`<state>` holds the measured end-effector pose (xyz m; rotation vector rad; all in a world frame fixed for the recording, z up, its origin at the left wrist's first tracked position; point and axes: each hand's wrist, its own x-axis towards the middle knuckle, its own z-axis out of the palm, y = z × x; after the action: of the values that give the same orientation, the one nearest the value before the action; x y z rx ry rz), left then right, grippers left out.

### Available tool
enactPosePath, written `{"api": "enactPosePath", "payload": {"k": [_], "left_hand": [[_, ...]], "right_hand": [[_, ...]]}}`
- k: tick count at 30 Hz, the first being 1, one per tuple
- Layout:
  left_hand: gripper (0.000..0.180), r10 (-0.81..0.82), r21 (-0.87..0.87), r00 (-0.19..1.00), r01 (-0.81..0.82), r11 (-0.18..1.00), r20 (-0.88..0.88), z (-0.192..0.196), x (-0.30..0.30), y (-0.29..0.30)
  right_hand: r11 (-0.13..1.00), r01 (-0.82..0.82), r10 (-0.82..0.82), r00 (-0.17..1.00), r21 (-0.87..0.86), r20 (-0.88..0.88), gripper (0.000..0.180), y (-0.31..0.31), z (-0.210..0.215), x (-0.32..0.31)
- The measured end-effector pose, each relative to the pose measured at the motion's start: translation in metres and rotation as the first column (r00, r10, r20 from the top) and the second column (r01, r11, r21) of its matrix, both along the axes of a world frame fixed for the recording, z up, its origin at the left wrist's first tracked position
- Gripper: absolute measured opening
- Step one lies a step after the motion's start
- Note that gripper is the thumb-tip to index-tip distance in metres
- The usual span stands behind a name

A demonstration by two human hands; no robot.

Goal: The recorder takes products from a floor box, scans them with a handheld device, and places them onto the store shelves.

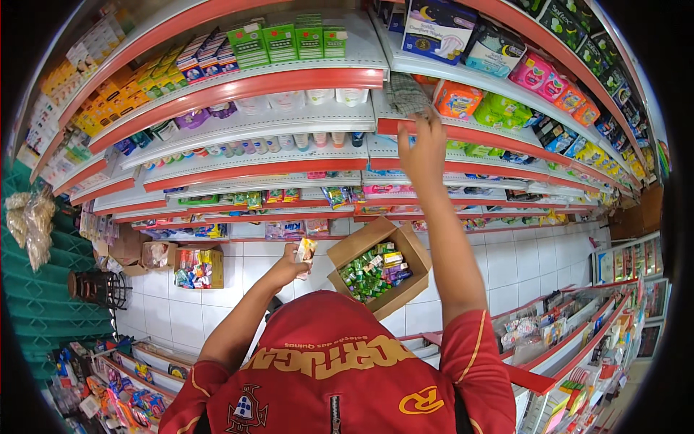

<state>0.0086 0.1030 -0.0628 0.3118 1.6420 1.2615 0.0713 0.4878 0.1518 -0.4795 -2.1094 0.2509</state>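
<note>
My left hand [287, 269] is closed around a small white and yellow box [306, 251], held upright over the tiled floor. In front of me on the right, my right hand [423, 148] reaches up to a shelf. Its bent fingers are at the near edge of a grey-green checked cloth [406, 94], which lies on that shelf beside an orange pack [457, 100]. The fingertips are partly hidden against the cloth. Between my arms, an open cardboard box [419, 260] stands on the floor, holding many small green, purple and yellow packs [376, 272].
Shelves with red edges [246, 88] curve ahead, stocked with boxes, bottles and packs. A smaller carton [217, 269] of small packs stands on the floor at left, near a dark wire stand [97, 289]. Low shelf racks [549, 340] stand behind me on the right.
</note>
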Motion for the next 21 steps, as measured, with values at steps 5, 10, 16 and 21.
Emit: {"api": "enactPosePath", "payload": {"k": [5, 10, 16, 21], "left_hand": [[0.043, -0.118, -0.070, 0.747, 0.096, 0.993, -0.654, 0.061, -0.001, -0.022], [0.052, 0.215, 0.201, 0.866, -0.136, 0.970, -0.452, 0.114, -0.006, -0.026], [0.048, 0.456, 0.435, 0.890, -0.406, 0.803, -0.012, 0.109, -0.022, -0.066], [0.035, 0.435, 0.411, 0.757, -0.639, 0.650, 0.488, 0.117, -0.020, -0.064]], "right_hand": [[0.912, 0.356, -0.408, 0.841, 0.205, 0.355, 0.056, 0.061, 0.003, -0.075], [0.809, 0.516, -0.583, 0.647, 0.281, 0.491, 0.059, 0.108, -0.022, -0.081], [0.992, 0.112, -0.100, 0.975, -0.053, 0.196, 0.034, 0.025, -0.002, -0.029], [0.822, -0.101, 0.215, 0.966, -0.560, 0.141, 0.041, -0.135, -0.049, 0.036]]}}
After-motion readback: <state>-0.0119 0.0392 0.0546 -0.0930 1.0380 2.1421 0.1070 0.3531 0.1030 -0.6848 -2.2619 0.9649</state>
